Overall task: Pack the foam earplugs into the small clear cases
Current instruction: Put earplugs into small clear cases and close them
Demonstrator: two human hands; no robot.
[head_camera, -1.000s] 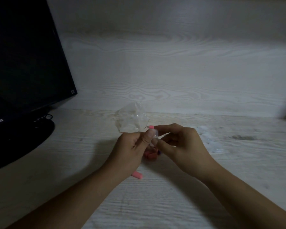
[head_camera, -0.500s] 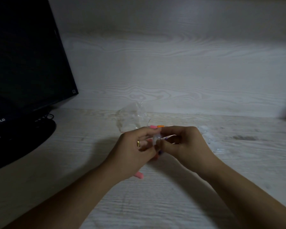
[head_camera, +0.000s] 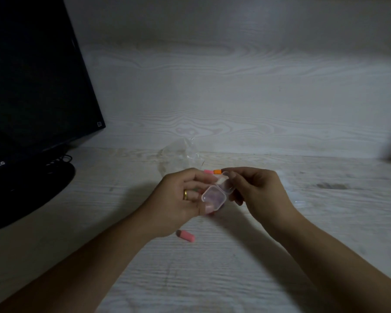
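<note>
One small clear case (head_camera: 213,198), square with rounded corners, hinged lid (head_camera: 226,185) raised, pink showing through its base, is held above the desk (head_camera: 235,279) in the curled fingers of the left hand (head_camera: 181,199); the lid is pinched by the right hand (head_camera: 255,190); one pink earplug (head_camera: 185,236) is seen lying below the left hand

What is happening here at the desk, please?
A person is packing foam earplugs. The left hand holds a small clear case, open, and the right hand pinches its lid. One pink earplug lies loose on the desk below the hands; a pink and an orange one lie behind them, by a crumpled plastic bag.
</note>
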